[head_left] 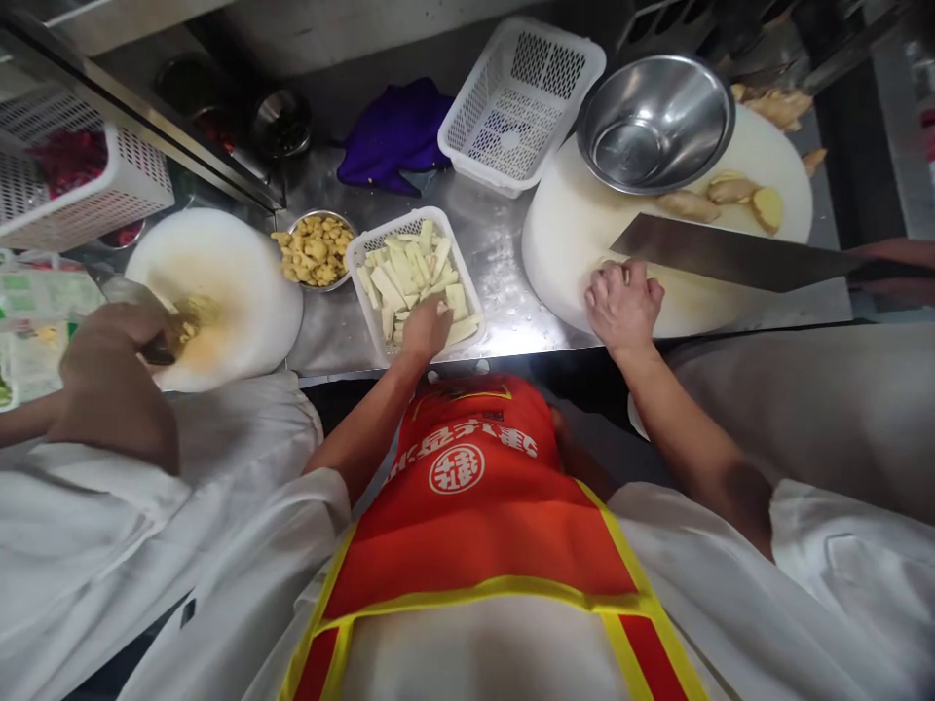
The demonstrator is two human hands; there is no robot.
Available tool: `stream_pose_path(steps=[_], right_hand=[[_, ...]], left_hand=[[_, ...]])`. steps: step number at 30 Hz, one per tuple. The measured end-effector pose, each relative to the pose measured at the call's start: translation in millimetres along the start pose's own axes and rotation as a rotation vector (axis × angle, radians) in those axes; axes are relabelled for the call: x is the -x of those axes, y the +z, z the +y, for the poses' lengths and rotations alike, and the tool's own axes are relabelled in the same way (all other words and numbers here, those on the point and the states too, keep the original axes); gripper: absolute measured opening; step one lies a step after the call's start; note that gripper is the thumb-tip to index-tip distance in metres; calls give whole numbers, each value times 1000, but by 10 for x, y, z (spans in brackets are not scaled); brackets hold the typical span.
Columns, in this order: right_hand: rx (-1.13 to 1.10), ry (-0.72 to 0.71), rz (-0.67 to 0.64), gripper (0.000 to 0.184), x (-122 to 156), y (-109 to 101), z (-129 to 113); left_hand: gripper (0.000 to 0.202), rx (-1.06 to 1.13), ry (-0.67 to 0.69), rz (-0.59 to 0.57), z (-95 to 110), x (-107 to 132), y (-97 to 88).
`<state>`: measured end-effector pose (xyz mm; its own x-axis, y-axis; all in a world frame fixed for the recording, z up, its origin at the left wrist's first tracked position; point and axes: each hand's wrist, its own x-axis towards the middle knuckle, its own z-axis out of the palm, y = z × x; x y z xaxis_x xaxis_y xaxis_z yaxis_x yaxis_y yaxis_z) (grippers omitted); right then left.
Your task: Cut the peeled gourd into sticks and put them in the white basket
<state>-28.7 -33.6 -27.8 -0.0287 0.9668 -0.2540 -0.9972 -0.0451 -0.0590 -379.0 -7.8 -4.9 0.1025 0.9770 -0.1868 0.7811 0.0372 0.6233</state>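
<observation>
Head view: the person's left hand (426, 329) reaches down into the small white plastic lattice basket (363, 255) at the centre of the steel desk (497, 253). Its fingers are bent onto the pale, squared-off vegetable sticks (405, 268) at the basket's 5 o'clock corner. I cannot tell whether they have closed on a stick or only lie on the pile.

The right hand (622, 307) is clenched, knuckles up, on the 6 o'clock edge of the large round white chopping board (570, 243), with nothing seen in it. Just past it, at 1 o'clock, lies the long steel cleaver blade (730, 258), held from the right edge by another person's arm. On this board a shiny round steel bowl (654, 122) sits at 12 o'clock and tan ginger slices (730, 195) at 2 o'clock.

At 9 o'clock of the stick basket is a heap of yellow chunks (317, 250) in a small steel dish. Further left, a co-worker's hand (109, 355) works at a second round white board (234, 292).

Judging from this, the step in hand is fetching sticks from the basket. Carrying them across would call for a firm pinch and a path clear of the blade.
</observation>
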Motion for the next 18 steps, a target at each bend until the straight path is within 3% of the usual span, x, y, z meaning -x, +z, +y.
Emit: stream_pose_path(steps=[4,7,10,13,15,18], right_hand=[[138,-63,52,22,6,76,31],[220,-114,102,20,6,114,56],[254,-144,120,18,-10,117,58],[276,-160,133,19,-7,112,60],[333,-172,133,22,20,124,86],[473,-193,100,19,71,176,169]], left_hand=[[40,-58,-187,-53,230,-366,178],[50,74,-139,16,176,-368,174],[35,385,-71,70,34,-266,51],[19,812,-129,42,-73,-137,-118],[27,1050,-192,-2,-93,-49,-209],[44,1199,-225,-115,-52,72,-258]])
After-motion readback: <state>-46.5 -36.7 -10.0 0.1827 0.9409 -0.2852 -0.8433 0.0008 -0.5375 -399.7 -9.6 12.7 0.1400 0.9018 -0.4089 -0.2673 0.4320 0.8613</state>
